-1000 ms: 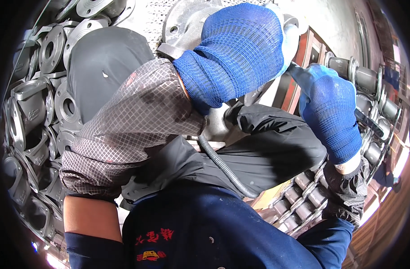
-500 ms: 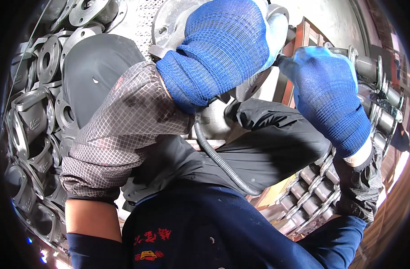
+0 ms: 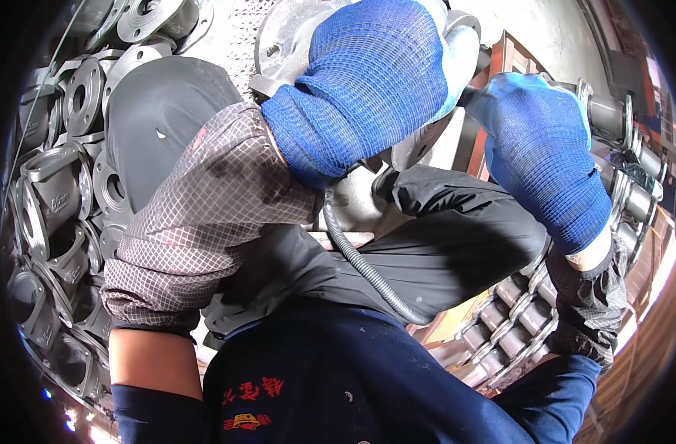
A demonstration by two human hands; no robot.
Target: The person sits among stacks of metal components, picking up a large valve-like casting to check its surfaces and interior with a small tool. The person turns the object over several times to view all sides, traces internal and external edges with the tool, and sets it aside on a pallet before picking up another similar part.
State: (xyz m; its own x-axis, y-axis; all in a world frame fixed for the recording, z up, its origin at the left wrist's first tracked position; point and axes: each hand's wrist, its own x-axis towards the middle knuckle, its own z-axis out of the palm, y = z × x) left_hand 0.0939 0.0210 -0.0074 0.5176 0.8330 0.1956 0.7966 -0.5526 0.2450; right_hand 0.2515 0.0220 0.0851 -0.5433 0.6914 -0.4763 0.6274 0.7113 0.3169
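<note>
My left hand (image 3: 371, 81), in a blue knitted glove, is closed above a grey flanged metal casting (image 3: 278, 44). What its fingers grip is hidden behind the glove. From beneath this wrist a grey corrugated hose (image 3: 364, 270) runs down across my lap. My right hand (image 3: 541, 144), gloved the same way, is closed beside it on the right. A short dark end (image 3: 469, 96) shows at its fingers, but I cannot make out the rest. Between and below the hands, a round metal flange (image 3: 419, 144) is partly visible.
Flanged grey castings (image 3: 53, 192) are piled along the left side. More flanged pipe pieces (image 3: 512, 314) stand in rows at the right. A reddish-brown frame (image 3: 482, 140) rises behind my right hand. My bent legs (image 3: 456, 229) are close below the work.
Both hands stay in nearly the same places. The right hand's finger end has shifted very slightly and looks blurred. The rest of the view has moved only a little.
</note>
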